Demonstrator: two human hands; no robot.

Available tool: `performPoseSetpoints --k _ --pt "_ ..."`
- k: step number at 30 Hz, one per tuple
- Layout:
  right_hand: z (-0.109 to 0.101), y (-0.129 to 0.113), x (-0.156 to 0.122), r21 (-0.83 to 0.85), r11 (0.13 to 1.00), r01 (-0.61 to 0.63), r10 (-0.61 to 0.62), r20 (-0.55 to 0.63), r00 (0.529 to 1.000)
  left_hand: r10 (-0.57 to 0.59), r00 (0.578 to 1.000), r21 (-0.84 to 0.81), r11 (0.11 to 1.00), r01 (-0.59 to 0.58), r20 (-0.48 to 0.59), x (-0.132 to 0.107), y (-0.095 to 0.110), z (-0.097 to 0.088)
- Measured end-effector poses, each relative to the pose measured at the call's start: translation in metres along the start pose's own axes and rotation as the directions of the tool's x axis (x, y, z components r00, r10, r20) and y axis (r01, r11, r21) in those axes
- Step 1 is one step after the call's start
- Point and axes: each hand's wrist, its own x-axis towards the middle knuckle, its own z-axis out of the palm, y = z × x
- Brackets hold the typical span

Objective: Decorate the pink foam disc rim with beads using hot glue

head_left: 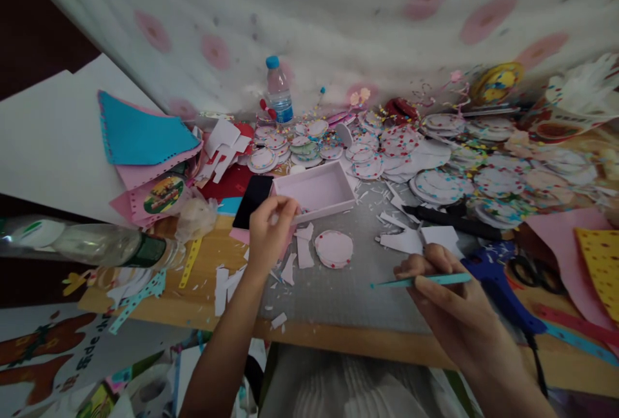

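My right hand [457, 305] grips a pair of teal tweezers [442, 280], their tip pointing left with a tiny blue speck at the end. Fingers pinched, my left hand [271, 231] is at the near left corner of an open pale pink box [322, 189]; anything between its fingertips is too small to make out. Between the hands, a round white paper disc [334, 249] with small red dots around its edge lies on a grey mat [329, 298]. White paper scraps [304, 247] lie just left of the disc.
Stacks of dotted paper discs [438, 186] spread along the back. A water bottle [279, 92] stands by the curtain. To the right are a blue glue gun [503, 289], a black-handled tool [454, 221] and scissors [536, 274]. A dark phone [252, 202] and a lying bottle [104, 244] are left.
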Motion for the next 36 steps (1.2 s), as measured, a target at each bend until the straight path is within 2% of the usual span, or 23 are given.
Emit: performPoseSetpoints --k 2,4,7,11,15,24,28,31,33,35,36 --pt "-0.004 0.002 -0.001 -0.006 1.000 0.023 -0.023 -0.031 0.999 0.051 0.998 0.092 0.994 -0.054 0.025 0.025 -0.010 0.006" --pt "-0.010 0.004 -0.001 -0.039 0.998 0.045 -0.046 -0.028 0.999 0.143 0.986 0.274 0.948 -0.160 0.081 0.043 -0.020 0.012" --pt "-0.022 0.006 -0.001 -0.083 0.994 0.071 -0.071 0.005 0.997 0.177 0.973 0.354 0.909 -0.219 0.147 0.052 -0.032 0.019" --pt "-0.030 0.009 -0.001 -0.074 0.994 0.080 -0.080 0.000 0.997 0.210 0.950 0.453 0.841 -0.296 0.231 0.034 -0.040 0.023" --pt "-0.030 0.013 -0.002 -0.087 0.993 0.080 -0.081 -0.012 0.997 0.252 0.920 0.519 0.766 -0.380 0.301 0.010 -0.044 0.025" --pt "-0.013 -0.001 0.001 -0.025 0.991 0.134 -0.135 -0.058 0.989 0.353 0.886 0.598 0.654 -0.464 0.301 -0.013 -0.048 0.028" --pt "-0.009 -0.004 0.014 -0.110 0.968 0.224 -0.233 -0.080 0.969 0.398 0.869 0.629 0.605 -0.489 0.293 -0.020 -0.052 0.031" --pt "-0.001 -0.004 0.030 -0.227 0.928 0.296 -0.315 -0.052 0.948 0.432 0.855 0.635 0.582 -0.508 0.288 -0.022 -0.058 0.032" --pt "0.008 -0.003 0.045 -0.312 0.872 0.378 -0.395 0.012 0.919 0.457 0.845 0.633 0.575 -0.518 0.277 -0.022 -0.061 0.033" --pt "0.017 -0.001 0.063 -0.433 0.759 0.486 -0.487 0.118 0.865 0.483 0.834 0.626 0.571 -0.532 0.268 -0.022 -0.063 0.033" --pt "0.021 0.000 0.073 -0.510 0.672 0.536 -0.520 0.190 0.833 0.496 0.827 0.621 0.569 -0.540 0.265 -0.022 -0.064 0.033"
